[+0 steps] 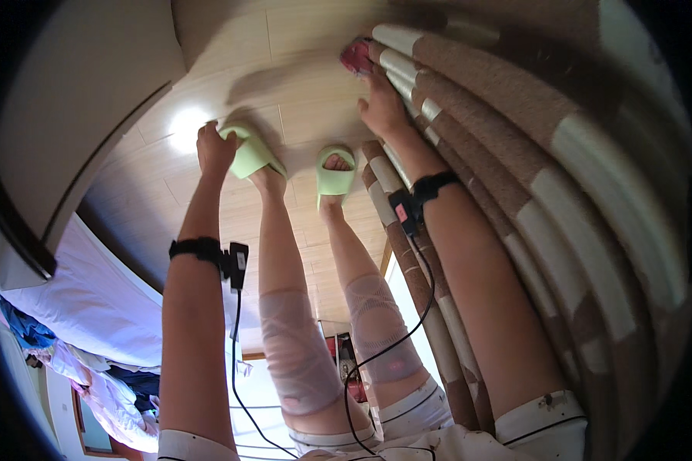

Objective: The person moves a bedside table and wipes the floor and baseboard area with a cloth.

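My right hand [383, 106] reaches forward beside a brown and cream checked curtain [484, 115]. Its fingers are on a small, crumpled red cloth-like item [356, 56], which touches the curtain's edge; blur hides what it is exactly. My left hand [216, 147] hangs over the floor, fingers loosely curled and thumb apart, with nothing visible in it. From this angle it overlaps the light green slipper [248, 152] on my left foot. A second green slipper [335, 178] is on my right foot. Both wrists carry black straps with small cabled devices.
Pale wood-look flooring [305, 115] lies underfoot, with a bright reflection near my left hand. A white furniture panel [92, 86] with a dark edge stands at left. Below it is a bed with a pale sheet [104, 288] and piled clothes [109, 397]. Cables hang from both wrists.
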`<state>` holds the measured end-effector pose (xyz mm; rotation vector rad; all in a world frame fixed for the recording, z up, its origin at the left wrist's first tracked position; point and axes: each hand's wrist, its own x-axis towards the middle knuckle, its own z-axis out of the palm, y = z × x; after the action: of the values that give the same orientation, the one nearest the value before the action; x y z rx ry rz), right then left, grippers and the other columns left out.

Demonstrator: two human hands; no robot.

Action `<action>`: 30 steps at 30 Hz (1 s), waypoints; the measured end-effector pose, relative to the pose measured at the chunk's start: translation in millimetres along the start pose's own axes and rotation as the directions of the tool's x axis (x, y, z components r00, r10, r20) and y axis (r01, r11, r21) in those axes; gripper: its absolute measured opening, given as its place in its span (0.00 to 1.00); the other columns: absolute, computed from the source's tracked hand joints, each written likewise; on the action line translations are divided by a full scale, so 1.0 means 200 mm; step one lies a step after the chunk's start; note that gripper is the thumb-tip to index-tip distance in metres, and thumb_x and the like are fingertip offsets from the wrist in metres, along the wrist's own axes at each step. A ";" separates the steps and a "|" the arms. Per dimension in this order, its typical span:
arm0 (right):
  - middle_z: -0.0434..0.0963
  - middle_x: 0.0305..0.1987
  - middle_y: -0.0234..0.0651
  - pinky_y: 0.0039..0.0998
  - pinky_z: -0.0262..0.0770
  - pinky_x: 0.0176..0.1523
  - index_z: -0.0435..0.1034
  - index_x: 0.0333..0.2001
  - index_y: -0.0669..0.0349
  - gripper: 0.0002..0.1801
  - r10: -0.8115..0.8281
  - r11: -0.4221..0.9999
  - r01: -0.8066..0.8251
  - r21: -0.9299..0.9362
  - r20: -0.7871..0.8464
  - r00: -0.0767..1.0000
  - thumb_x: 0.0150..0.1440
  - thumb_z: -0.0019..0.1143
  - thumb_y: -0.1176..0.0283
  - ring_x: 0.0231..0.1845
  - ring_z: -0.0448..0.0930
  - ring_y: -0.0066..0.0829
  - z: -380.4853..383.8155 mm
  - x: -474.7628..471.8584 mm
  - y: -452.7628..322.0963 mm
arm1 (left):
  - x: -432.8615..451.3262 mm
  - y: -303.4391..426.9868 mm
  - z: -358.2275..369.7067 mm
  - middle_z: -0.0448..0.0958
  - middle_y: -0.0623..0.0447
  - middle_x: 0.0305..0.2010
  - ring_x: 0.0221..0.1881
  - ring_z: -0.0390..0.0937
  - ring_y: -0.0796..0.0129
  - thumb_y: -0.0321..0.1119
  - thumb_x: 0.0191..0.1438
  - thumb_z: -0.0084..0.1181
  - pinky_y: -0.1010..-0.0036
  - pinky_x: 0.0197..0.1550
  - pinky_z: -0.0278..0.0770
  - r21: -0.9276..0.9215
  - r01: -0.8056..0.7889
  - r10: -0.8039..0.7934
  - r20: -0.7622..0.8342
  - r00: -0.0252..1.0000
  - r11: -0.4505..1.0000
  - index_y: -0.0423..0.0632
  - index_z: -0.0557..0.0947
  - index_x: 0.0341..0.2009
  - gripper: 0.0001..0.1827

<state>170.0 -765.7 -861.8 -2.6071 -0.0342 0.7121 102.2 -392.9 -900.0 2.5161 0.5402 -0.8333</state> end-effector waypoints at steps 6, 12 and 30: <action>0.69 0.67 0.53 0.42 0.68 0.70 0.63 0.66 0.64 0.33 -0.076 0.997 0.077 -0.018 0.074 0.994 0.57 0.61 0.73 0.68 0.70 0.53 -0.03 0.08 0.18 | 0.20 0.05 0.08 0.70 0.37 0.64 0.62 0.72 0.41 0.47 0.47 0.73 0.54 0.62 0.76 0.278 0.078 -0.092 0.040 0.995 0.957 0.44 0.72 0.63 0.41; 0.66 0.70 0.53 0.43 0.68 0.70 0.58 0.70 0.62 0.38 -0.074 0.997 0.075 -0.018 0.059 0.996 0.58 0.63 0.67 0.68 0.70 0.53 0.04 0.07 0.31 | 0.35 0.07 0.02 0.53 0.35 0.77 0.73 0.59 0.36 0.57 0.37 0.81 0.31 0.64 0.62 0.412 0.188 -0.187 -0.043 0.981 0.891 0.50 0.51 0.75 0.68; 0.68 0.62 0.49 0.51 0.72 0.61 0.66 0.68 0.48 0.39 -0.046 0.984 -0.020 -0.177 -0.358 0.933 0.49 0.62 0.73 0.60 0.72 0.53 0.91 0.19 -0.36 | 0.35 0.04 0.08 0.63 0.21 0.63 0.56 0.76 0.32 0.54 0.23 0.86 0.54 0.50 0.83 0.411 0.064 -0.040 -0.067 0.997 0.909 0.36 0.53 0.70 0.75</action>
<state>121.0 -621.7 -990.6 -2.8663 -0.0039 0.2218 150.9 -393.1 -953.5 2.9289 0.4918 -0.9854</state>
